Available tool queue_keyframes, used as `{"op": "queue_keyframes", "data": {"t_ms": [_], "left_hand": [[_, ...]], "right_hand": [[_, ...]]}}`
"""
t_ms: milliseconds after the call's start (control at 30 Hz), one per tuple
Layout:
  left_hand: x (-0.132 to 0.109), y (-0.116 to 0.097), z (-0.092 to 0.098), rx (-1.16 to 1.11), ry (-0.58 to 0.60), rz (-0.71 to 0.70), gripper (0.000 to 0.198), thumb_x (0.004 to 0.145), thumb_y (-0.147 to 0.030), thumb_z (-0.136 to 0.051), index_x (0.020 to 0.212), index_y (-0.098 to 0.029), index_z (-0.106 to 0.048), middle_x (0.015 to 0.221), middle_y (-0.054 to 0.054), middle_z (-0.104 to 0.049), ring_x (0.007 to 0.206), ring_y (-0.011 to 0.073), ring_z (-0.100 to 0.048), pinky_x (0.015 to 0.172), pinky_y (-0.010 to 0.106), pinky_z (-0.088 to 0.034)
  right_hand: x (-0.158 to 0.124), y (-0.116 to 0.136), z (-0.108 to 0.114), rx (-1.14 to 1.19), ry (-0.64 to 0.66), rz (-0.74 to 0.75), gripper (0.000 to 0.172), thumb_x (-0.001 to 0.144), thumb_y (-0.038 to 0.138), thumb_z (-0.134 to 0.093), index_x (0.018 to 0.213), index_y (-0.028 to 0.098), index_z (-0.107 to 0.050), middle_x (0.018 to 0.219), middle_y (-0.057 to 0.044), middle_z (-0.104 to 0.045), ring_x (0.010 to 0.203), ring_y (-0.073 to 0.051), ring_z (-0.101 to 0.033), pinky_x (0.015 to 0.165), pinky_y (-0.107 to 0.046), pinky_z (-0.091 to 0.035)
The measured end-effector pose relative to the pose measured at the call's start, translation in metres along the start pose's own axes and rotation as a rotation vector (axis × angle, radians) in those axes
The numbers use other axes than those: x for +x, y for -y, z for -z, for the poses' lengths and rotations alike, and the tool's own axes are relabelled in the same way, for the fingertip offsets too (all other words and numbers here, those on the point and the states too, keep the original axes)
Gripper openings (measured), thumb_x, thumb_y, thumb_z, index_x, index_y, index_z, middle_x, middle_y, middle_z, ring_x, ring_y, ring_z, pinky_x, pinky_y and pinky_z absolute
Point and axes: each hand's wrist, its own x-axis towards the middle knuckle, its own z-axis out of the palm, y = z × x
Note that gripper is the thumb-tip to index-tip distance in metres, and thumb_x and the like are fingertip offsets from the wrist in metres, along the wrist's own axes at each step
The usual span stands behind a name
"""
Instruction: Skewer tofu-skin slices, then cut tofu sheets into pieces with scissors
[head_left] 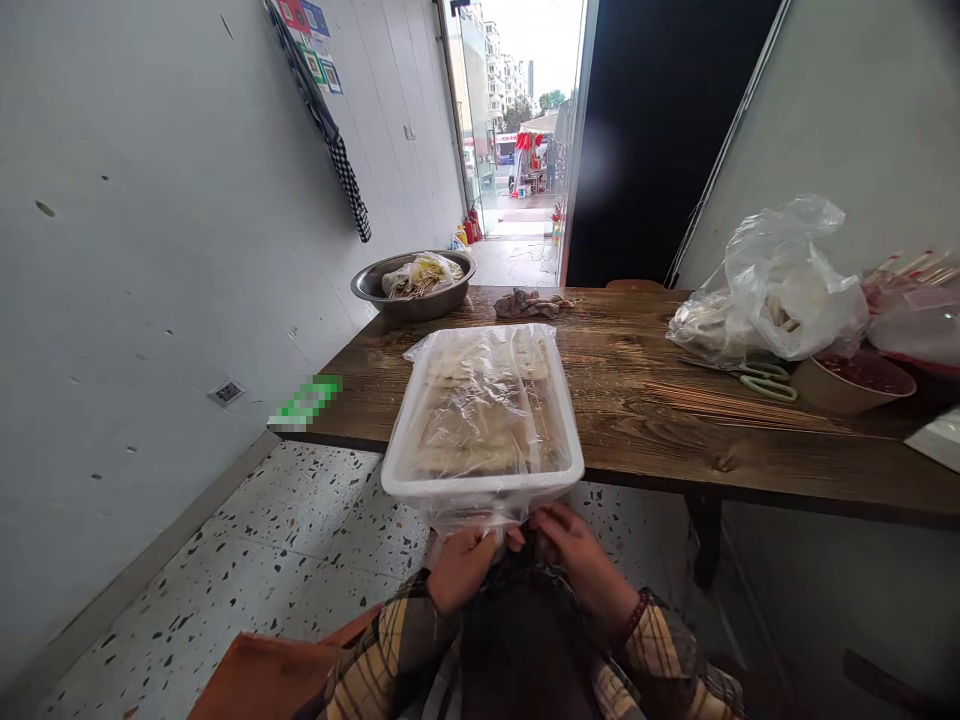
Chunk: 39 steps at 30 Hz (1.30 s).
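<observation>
A white plastic tray [395, 487] sits at the near edge of the table, its front end jutting out past it. Flat, pale beige food lies inside under a clear plastic bag [480, 405], which covers the top and hangs down over the front rim. Just below that rim, my left hand [463, 568] is closed on the gathered hanging plastic. Beside it, my right hand [581, 555] has its fingertips pinched together at the plastic's right edge. The fingertips of both hands are partly hidden.
On the wooden table [630, 440] stand a metal basin [367, 290] with bagged skewers, a crumpled cloth [529, 303], green-handled scissors [769, 380], loose bamboo sticks [735, 405], a tub [832, 385] of red contents and a white plastic bag [795, 280]. A stool [262, 675] stands lower left.
</observation>
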Motion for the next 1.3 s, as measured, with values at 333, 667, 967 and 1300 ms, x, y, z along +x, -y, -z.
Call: {"op": "queue_keyframes", "data": {"t_ms": [333,667,967,1300], "left_hand": [[-0.012,0.010,-0.010,-0.136,0.082,-0.098,0.035,0.085,-0.031,-0.040,0.069,-0.016,-0.067,0.074,0.005,-0.067,0.072,0.0172,-0.057,0.074,0.029,-0.045],[-0.025,0.025,0.003,0.101,-0.242,-0.049,0.027,0.083,-0.031,-0.048,0.077,-0.016,-0.069,0.076,0.005,-0.068,0.076,0.0196,-0.058,0.076,0.030,-0.044],[-0.027,0.028,-0.009,0.029,-0.205,0.045,0.034,0.086,-0.040,-0.044,0.065,-0.018,-0.058,0.062,0.002,-0.057,0.062,0.0150,-0.049,0.061,0.026,-0.037],[-0.017,0.046,-0.014,-0.486,0.239,0.095,0.050,0.076,-0.065,-0.057,0.079,-0.015,-0.056,0.071,0.004,-0.061,0.064,0.0136,-0.055,0.061,0.025,-0.043]], "right_hand": [[0.000,0.012,-0.025,-0.362,0.090,0.091,0.039,0.082,0.039,-0.057,0.050,0.019,-0.047,0.047,0.004,-0.047,0.048,-0.009,-0.042,0.051,-0.023,-0.033],[-0.010,0.023,-0.029,-0.432,0.076,-0.056,0.031,0.078,0.045,-0.059,0.068,0.017,-0.063,0.052,0.002,-0.058,0.044,-0.009,-0.048,0.048,-0.022,-0.036],[-0.012,0.010,-0.038,-0.268,-0.059,-0.040,0.041,0.071,0.056,-0.069,0.080,0.017,-0.062,0.044,0.006,-0.053,0.041,-0.009,-0.043,0.044,-0.023,-0.029],[-0.016,0.010,-0.038,-0.062,0.130,-0.101,0.041,0.079,0.055,-0.063,0.068,0.016,-0.062,0.042,0.005,-0.048,0.041,-0.007,-0.037,0.045,-0.023,-0.025]]}}
